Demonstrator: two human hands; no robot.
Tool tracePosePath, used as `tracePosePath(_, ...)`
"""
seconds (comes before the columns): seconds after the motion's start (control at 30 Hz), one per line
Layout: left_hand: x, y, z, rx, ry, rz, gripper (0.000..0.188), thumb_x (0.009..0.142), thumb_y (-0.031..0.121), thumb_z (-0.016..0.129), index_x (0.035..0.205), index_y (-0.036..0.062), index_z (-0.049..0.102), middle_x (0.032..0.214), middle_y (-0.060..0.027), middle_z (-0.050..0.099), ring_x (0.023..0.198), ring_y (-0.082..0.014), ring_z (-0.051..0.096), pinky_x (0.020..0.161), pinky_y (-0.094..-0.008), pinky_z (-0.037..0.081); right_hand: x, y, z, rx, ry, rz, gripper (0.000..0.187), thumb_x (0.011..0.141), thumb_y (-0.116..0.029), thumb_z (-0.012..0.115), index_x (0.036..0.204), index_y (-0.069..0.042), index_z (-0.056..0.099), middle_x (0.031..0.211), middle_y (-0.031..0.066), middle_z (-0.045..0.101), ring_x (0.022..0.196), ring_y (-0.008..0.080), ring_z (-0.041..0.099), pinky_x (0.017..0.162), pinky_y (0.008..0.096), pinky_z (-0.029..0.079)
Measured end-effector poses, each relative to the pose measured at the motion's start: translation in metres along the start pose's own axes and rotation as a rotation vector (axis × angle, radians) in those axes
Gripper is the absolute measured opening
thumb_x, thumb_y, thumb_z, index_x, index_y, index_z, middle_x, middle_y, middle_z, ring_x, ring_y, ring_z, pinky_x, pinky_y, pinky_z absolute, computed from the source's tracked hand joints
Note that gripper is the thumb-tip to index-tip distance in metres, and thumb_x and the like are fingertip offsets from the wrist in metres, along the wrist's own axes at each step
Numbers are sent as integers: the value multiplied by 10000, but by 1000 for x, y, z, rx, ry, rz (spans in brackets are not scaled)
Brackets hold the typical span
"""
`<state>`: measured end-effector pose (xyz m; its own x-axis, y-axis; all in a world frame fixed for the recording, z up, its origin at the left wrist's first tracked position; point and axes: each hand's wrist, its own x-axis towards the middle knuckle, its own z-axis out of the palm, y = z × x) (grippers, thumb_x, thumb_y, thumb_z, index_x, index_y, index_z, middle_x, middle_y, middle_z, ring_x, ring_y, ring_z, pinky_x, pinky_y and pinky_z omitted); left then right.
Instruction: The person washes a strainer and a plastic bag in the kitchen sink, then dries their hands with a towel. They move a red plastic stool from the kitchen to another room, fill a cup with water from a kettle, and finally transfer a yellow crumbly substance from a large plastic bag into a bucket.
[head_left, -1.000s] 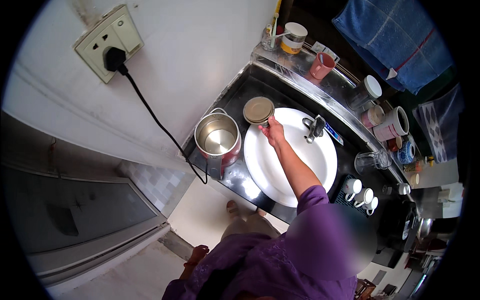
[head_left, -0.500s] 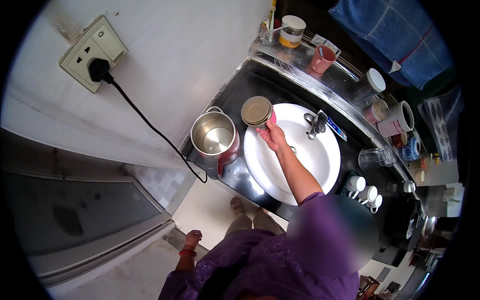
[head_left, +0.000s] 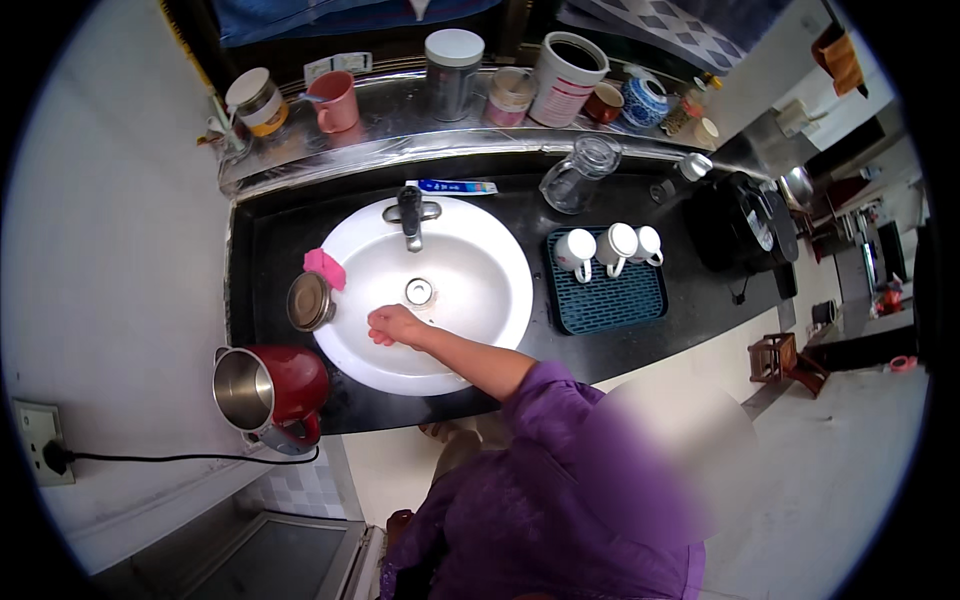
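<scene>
My right hand point(head_left: 394, 327) hangs over the left part of the white sink point(head_left: 480, 350), its fingers curled in loosely with nothing visible in them. Just left of it, a round brownish metal lid point(head_left: 309, 302) with a thick rim lies at the sink's edge. A bright pink cloth or scrubber point(head_left: 325, 269) rests on the rim behind that lid. The red electric kettle point(head_left: 296, 385) stands uncovered on the counter at the near left, its steel inside showing. Low in view, my left hand point(head_left: 398, 524) hangs beside my body, mostly hidden and dark.
A black tap point(head_left: 411, 215) rises behind the basin, with a toothpaste tube point(head_left: 455, 187) beside it. White mugs point(head_left: 575, 250) stand on a teal drying tray point(head_left: 610, 305) to the right, near a glass jug point(head_left: 580, 175). The kettle's black cord point(head_left: 190, 458) runs to a wall socket.
My right hand has let go of the round lid and drawn back from it; the lid now lies at the sink's left edge. The view has turned to the right.
</scene>
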<state>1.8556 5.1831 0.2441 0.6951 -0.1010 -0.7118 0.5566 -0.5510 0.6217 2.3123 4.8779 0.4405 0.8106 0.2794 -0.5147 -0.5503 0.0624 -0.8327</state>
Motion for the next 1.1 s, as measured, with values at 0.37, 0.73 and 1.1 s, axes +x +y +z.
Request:
tracePosePath(0.37, 35, 334, -88, -477, -349, -69, 262, 828, 128, 506, 1049, -11, 524, 857, -101, 620, 802, -168, 590, 722, -277, 447, -199, 17, -264, -1782, 973, -65, 230, 786, -128, 437, 987, -128, 549, 752, 91, 531, 668, 241, 544, 531, 362, 453)
tracePosePath(0.73, 220, 588, -83, -1217, -185, 258, 243, 872, 167, 434, 1010, -32, 451, 977, -160, 543, 917, -267, 559, 770, -350, 479, -197, -46, -276, -1498, 585, -429, 139, 725, -127, 596, 781, -33, 510, 726, 132, 536, 701, 294, 544, 602, 388, 442)
tracePosePath(1.1, 230, 652, -92, -1266, 59, 200, 183, 848, 82, 423, 929, -80, 452, 868, -178, 525, 834, -243, 587, 672, -286, 509, -120, -54, -175, 30, 212, 84, 312, 849, -364, 487, 802, -56, 489, 596, -4, 405, 461, 77, 355, 399, 211, 304)
